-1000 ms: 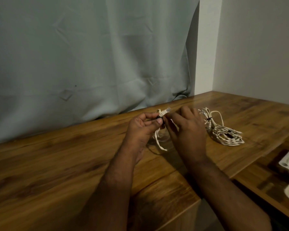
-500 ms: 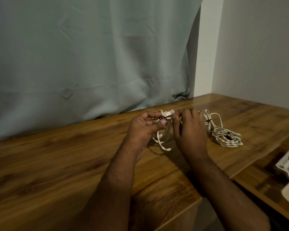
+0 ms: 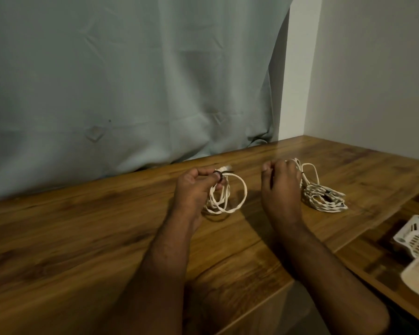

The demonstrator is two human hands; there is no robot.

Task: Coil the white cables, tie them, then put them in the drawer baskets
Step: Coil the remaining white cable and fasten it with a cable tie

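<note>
Left hand [image 3: 191, 187] raised just above the wooden tabletop [image 3: 82, 238], fingers [image 3: 203, 172] curled and pinching the top of a coiled white cable [image 3: 225, 197] where a dark tie [image 3: 219, 175] wraps the loops. Loops hanging down from the pinch, lowest turns reaching the tabletop. Right hand [image 3: 279, 187] apart from that coil, to its right, fingers curled in; whether anything thin is pinched between them cannot be told. Just beyond the right hand, a second white cable bundle [image 3: 324, 197] lying on the tabletop near the far right corner, with dark ties on it, partly hidden behind the knuckles. Lower right, below the tabletop edge, an open wooden drawer [image 3: 373, 257] with two white perforated baskets [image 3: 416, 238] at the frame's edge, the nearer one blurred. Grey-green curtain [image 3: 131, 81] behind the tabletop, pale wall [image 3: 373, 68] at right.
</note>
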